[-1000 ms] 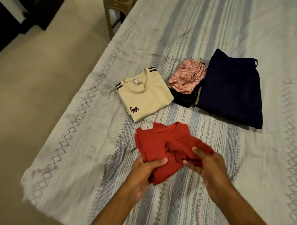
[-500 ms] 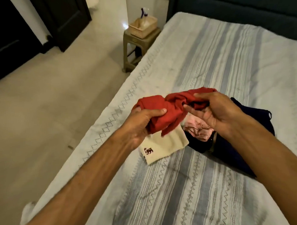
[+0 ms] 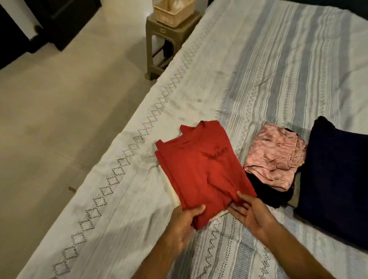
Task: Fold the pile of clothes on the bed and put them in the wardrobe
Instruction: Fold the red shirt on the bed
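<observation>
Bedroom, pale tiled floor [image 3: 54, 118] on the left, bed [image 3: 275, 65] with a striped and diamond-bordered sheet filling the right. Red shirt [image 3: 200, 171] lies folded flat near the bed's left edge, collar end toward 11 o'clock, dark print on the chest. It sits on top of a cream shirt [image 3: 174, 194]; only a thin cream strip shows along its near-left edge. Left hand [image 3: 183, 225] grips the shirt's near corner, thumb on top, fingers under the fabric. Right hand [image 3: 249, 214] at the shirt's 5 o'clock corner, thumb touching the hem, fingers fairly straight and spread, palm up; holding nothing that I can see. Hand slightly blurred.

At 3 o'clock from the red shirt, just beside it: pink garment [image 3: 276, 157], crumpled, lying on a black garment [image 3: 268, 194]. Further at 3 o'clock, touching that pile: navy garment [image 3: 340, 178], folded, large.

At 12 o'clock, off the bed: olive stool [image 3: 168, 38] against the bed's edge. A woven basket [image 3: 173, 9] stands on it, with a spray bottle [image 3: 177, 1] inside, top cut off by the frame. Dark wardrobe [image 3: 64, 12] at 10 o'clock, across the floor.
</observation>
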A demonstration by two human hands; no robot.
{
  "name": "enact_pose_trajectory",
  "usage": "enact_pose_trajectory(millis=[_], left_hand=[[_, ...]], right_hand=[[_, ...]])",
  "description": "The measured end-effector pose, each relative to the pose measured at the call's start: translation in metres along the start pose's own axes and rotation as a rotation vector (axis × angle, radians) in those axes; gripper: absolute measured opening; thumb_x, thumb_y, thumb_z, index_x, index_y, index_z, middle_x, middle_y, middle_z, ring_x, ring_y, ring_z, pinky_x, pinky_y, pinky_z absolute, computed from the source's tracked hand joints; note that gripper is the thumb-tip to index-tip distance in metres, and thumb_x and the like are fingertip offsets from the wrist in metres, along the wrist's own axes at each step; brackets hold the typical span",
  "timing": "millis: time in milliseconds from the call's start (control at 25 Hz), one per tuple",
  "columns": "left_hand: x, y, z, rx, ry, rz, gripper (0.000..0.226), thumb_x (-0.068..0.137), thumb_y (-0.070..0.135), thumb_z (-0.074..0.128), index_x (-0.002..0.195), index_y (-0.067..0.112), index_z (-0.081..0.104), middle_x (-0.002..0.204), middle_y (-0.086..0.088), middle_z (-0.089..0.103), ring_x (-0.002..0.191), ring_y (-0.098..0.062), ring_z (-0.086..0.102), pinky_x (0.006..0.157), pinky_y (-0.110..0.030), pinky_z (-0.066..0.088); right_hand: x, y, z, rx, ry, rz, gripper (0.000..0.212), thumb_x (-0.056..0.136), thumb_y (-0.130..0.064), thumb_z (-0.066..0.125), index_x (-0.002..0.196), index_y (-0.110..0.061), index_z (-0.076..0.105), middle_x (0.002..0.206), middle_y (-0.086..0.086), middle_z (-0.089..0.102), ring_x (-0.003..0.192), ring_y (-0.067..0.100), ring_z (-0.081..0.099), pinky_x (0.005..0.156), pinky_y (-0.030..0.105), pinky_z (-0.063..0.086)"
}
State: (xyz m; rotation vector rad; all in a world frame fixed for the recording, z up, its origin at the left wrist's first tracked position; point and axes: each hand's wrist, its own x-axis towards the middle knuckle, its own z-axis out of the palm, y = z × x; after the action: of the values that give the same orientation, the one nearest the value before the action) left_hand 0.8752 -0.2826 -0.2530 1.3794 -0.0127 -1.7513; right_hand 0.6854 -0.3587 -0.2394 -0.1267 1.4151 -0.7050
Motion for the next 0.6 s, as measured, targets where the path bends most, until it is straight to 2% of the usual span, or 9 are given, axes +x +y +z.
enact_pose_trajectory(millis=[120,240,360,520,600], left_hand=[[0.008,-0.001,-0.010,0.036,-0.059,0.022,0.052,0.085,0.012,0.084,0.133,0.012,0.064,0.125,-0.008,0.076,0.117,-0.025,0.072,0.109,-0.047,0.053],[0.008,0.006,-0.015,0.152,-0.051,0.028,0.057,0.081,0.022,0.087,0.133,0.011,0.066,0.123,-0.006,0.077,0.114,-0.022,0.073,0.108,-0.048,0.054],[0.005,0.008,-0.029,0.198,-0.036,0.015,0.047,0.082,0.018,0.085,0.125,0.011,0.068,0.119,-0.005,0.078,0.109,-0.022,0.075,0.102,-0.046,0.057],[-0.005,-0.008,-0.054,0.233,-0.024,-0.048,0.053,0.081,0.016,0.087,0.129,0.009,0.067,0.118,-0.005,0.078,0.110,-0.024,0.075,0.102,-0.047,0.057],[-0.006,-0.015,-0.056,0.226,-0.017,-0.052,0.048,0.083,0.015,0.086,0.127,0.010,0.067,0.118,-0.005,0.078,0.110,-0.024,0.075,0.098,-0.044,0.058]], right_hand=[[0.009,0.008,-0.008,0.001,-0.014,-0.085,0.042,0.090,-0.010,0.077,0.129,-0.006,0.063,0.121,0.020,0.071,0.102,0.035,0.072,0.082,0.049,0.064],[0.004,0.008,-0.008,0.011,0.018,-0.124,0.040,0.090,-0.004,0.076,0.128,-0.003,0.063,0.117,0.021,0.075,0.105,0.037,0.074,0.077,0.044,0.066],[0.000,0.008,-0.013,0.015,0.031,-0.121,0.033,0.089,-0.001,0.075,0.120,-0.002,0.066,0.109,0.020,0.077,0.099,0.036,0.075,0.074,0.042,0.066],[0.002,0.017,-0.030,-0.114,0.014,-0.076,0.037,0.090,-0.002,0.074,0.125,0.000,0.064,0.115,0.019,0.076,0.105,0.036,0.075,0.074,0.040,0.066],[0.005,0.018,-0.034,-0.135,0.003,-0.073,0.036,0.091,-0.003,0.074,0.125,-0.001,0.064,0.118,0.019,0.075,0.104,0.036,0.075,0.075,0.042,0.066]])
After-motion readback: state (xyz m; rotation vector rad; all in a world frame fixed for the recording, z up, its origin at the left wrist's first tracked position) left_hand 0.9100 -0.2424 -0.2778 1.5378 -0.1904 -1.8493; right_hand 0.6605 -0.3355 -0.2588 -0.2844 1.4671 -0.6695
